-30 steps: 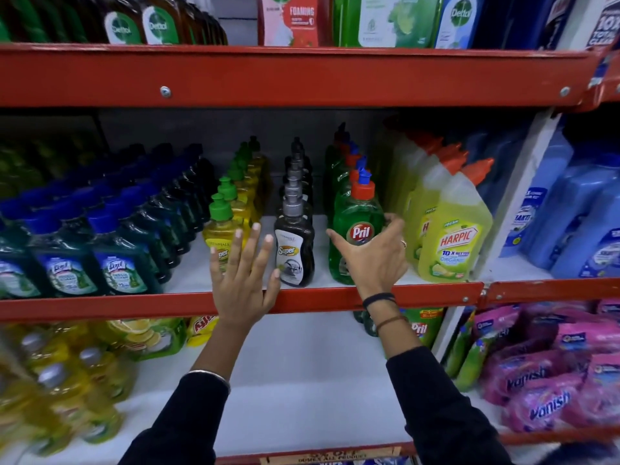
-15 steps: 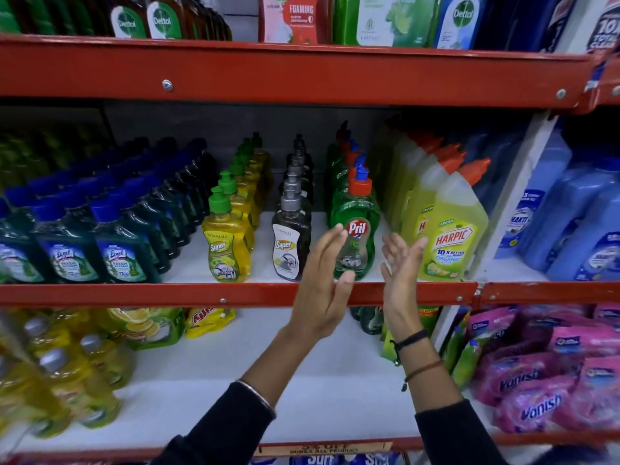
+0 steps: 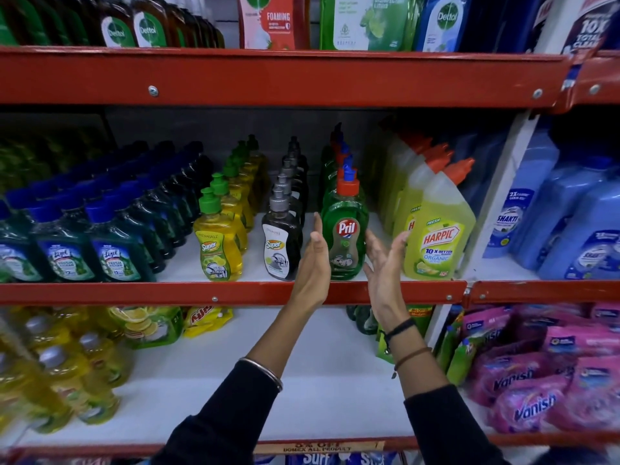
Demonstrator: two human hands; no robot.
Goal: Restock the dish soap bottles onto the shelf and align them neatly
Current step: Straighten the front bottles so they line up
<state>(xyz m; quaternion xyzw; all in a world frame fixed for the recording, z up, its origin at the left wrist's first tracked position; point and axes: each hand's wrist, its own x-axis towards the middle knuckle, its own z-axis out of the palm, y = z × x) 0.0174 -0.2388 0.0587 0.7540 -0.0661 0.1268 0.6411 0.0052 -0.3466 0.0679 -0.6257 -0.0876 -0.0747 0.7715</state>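
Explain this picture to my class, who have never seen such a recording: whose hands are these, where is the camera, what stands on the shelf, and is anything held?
No machine here: a person wears a camera on the head, looking down at their own bare hands. The left hand and right hand stand open on either side of a green Pril bottle at the front of the middle shelf. Neither hand grips it. Beside it stand a dark Super bottle, a yellow Super bottle, blue-capped Lizol bottles and a Harpic bottle.
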